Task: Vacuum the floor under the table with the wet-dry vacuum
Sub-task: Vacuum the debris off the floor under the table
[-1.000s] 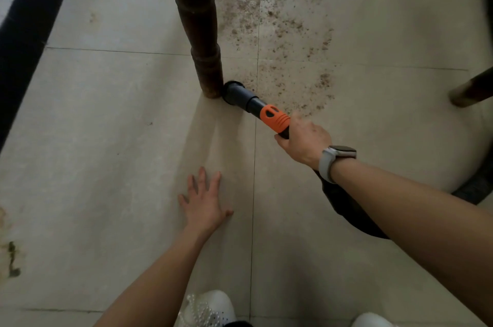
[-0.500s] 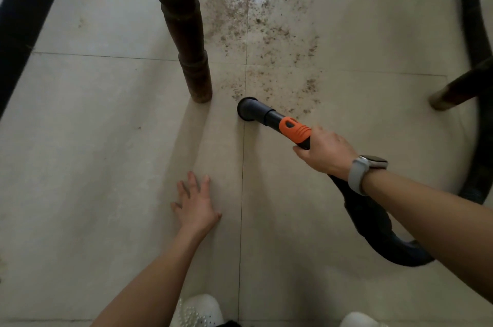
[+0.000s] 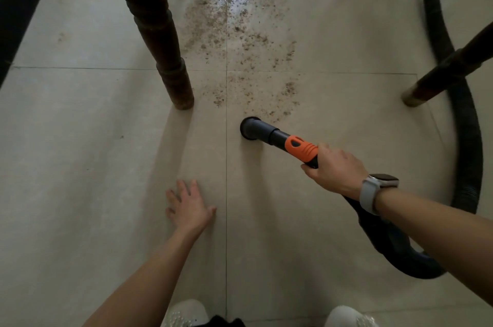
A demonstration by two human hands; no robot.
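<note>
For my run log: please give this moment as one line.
right hand grips nozzle | left hand flat on floor | debris remains

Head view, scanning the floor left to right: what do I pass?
Turned table leg → left hand flat on the floor tile → vacuum nozzle → orange grip → right hand gripping the wand → grey watch → second table leg.

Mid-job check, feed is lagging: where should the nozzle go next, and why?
Probably push the nozzle forward into the crumb patch. It sits on the tile just short of the nearest crumbs, which stretch ahead beside the table leg. The right hand holds the hose behind the orange grip; the left hand rests flat on the floor.
</note>
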